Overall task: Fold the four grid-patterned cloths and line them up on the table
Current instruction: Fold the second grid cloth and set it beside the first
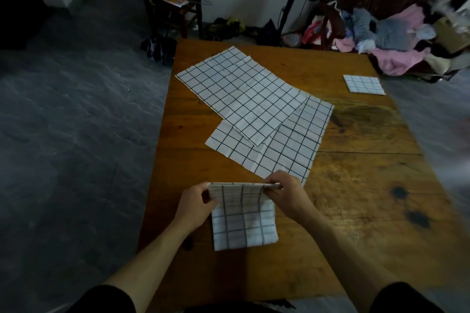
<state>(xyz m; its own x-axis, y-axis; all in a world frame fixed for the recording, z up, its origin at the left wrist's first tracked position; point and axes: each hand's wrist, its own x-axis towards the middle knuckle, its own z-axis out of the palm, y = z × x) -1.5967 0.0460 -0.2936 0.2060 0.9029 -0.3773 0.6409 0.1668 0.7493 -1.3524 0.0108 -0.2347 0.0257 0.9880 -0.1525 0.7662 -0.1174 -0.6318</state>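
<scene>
The half-folded cloth [244, 216] lies at six o'clock on the wooden table [368, 198], just in front of me, its long axis running from six toward twelve, with the near part flat on the wood and the far edge lifted off it. I have that far edge pinched at both corners: my left hand [195, 200] is closed on the left corner, thumb over the cloth, and my right hand [284, 193] is closed on the right corner, so the raised edge runs straight across from nine to three between them. Both hands are equally near, each at its own corner, and I judge the next move hangs on that: the far edge has to travel toward six, down along the long axis, to meet the near edge squarely. Just beyond my hands, toward twelve, the lower open cloth [274, 144] lies spread flat, its near corner almost touching my right knuckles. The upper open cloth [241, 91] overlaps it further toward eleven. Well apart at two o'clock, close to the table's right edge, the folded cloth [363, 84] sits as a small square.
</scene>
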